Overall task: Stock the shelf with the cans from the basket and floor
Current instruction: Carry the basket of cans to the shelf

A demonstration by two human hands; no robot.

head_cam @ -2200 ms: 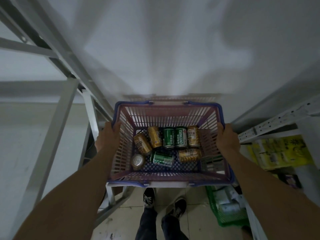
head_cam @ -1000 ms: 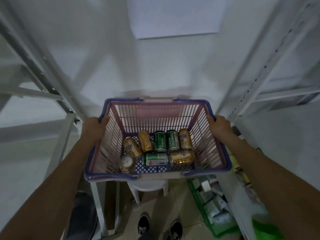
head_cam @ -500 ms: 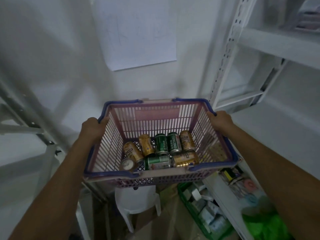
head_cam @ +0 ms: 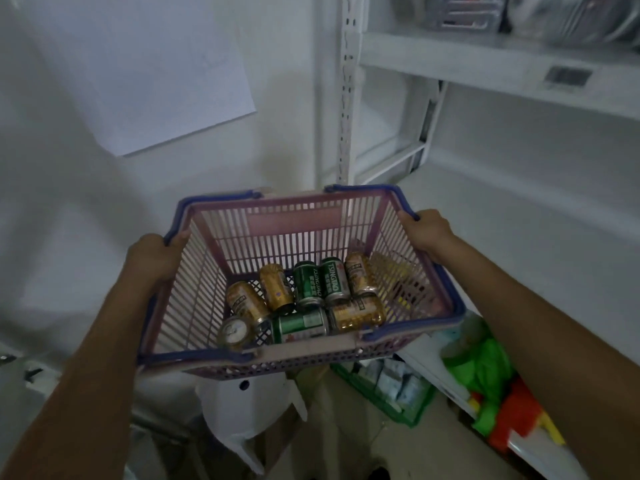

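Observation:
I carry a pink plastic basket (head_cam: 287, 230) with blue handles in the air in front of me. My left hand (head_cam: 154, 258) grips its left rim and my right hand (head_cam: 427, 232) grips its right rim. Several cans lie on their sides in the basket's bottom: gold cans (head_cam: 277, 287) and green cans (head_cam: 334, 280), one silver-topped can (head_cam: 235, 330) near the front left corner. A white shelf board (head_cam: 519, 216) lies to the right, level with the basket.
A white upright post (head_cam: 348, 98) of the shelf unit rises behind the basket. A higher shelf (head_cam: 502, 64) holds packaged goods. Below are a white plastic stool (head_cam: 242, 407), a green crate (head_cam: 391, 386) and bright green and red packets (head_cam: 491, 382) on a lower shelf.
The basket has stayed in both hands while my view swung up and to the right, away from the floor. The right-hand shelf unit has come into view.

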